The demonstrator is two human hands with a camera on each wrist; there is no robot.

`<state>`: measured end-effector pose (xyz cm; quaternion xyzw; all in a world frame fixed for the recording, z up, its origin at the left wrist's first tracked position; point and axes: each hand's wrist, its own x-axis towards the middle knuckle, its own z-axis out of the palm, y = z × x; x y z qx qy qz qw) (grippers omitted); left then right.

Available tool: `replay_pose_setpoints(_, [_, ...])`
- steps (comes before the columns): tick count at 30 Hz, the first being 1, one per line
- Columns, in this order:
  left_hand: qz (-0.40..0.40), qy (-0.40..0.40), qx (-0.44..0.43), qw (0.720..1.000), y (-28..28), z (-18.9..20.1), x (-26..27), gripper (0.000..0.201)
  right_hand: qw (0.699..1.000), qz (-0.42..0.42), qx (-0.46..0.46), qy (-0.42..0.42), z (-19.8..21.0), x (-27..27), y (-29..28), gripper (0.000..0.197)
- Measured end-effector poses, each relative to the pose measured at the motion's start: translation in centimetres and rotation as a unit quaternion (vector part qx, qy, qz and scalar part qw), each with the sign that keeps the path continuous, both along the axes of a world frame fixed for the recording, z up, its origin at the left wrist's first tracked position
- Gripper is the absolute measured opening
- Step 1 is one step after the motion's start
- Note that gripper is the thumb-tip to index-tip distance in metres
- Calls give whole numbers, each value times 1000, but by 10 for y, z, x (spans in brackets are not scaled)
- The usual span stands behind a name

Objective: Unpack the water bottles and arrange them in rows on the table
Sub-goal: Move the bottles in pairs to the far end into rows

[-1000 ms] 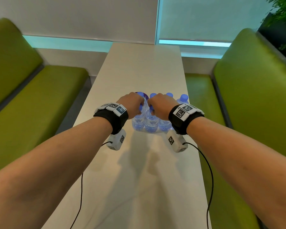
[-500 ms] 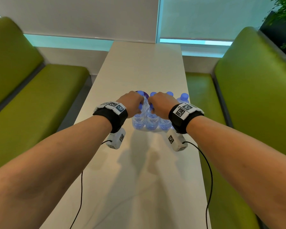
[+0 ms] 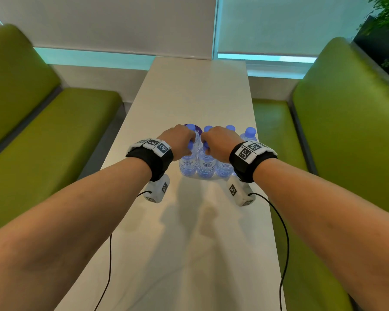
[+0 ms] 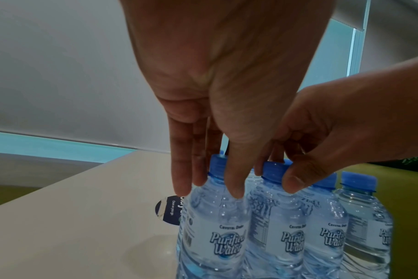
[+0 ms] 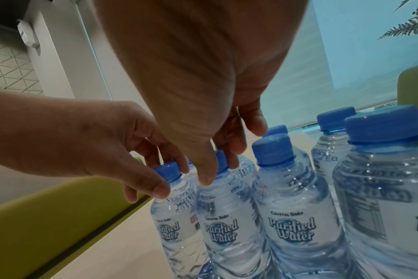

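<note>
A tight cluster of small clear water bottles with blue caps stands mid-table. My left hand (image 3: 180, 140) reaches down on the leftmost front bottle (image 4: 215, 236), thumb in front and fingers behind its neck (image 4: 210, 179). My right hand (image 3: 213, 140) pinches the neck of the second front bottle (image 5: 224, 232) the same way (image 5: 221, 164). Both bottles stand upright on the white table (image 3: 189, 243). I cannot tell whether clear film still wraps the cluster. One more bottle (image 3: 249, 134) stands at the right end, near the table's edge.
A round dark sticker (image 4: 167, 209) lies on the table just left of the bottles. Green benches run along the left (image 3: 54, 131) and right (image 3: 346, 142) sides. The tabletop extends bare towards the window and towards me. A plant (image 3: 386, 30) is at far right.
</note>
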<state>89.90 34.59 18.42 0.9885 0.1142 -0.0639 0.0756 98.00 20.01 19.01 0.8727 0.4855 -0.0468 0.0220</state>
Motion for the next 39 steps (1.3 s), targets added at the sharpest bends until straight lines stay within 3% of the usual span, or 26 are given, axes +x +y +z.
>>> replay_pose_setpoints(19, [8,-3,2,1000,1,0,-2,41,1000,-20,-10,14,6,0,-2,13])
replay_pose_setpoints(25, [40,-1,-47,998,6,12,-18,64,999,-35,27,23,15,-4,-11,42])
replay_pose_setpoints(32, [49,-6,-81,995,-7,46,-79,61,998,-50,44,22,39,-39,-49,37])
replay_pose_setpoints(35, [57,10,-95,994,-26,61,-124,56,999,-24,26,27,49,-72,-77,30])
replay_pose_setpoints(39, [67,-3,-113,991,-62,81,-195,49,998,28,10,63,58,-128,-117,35])
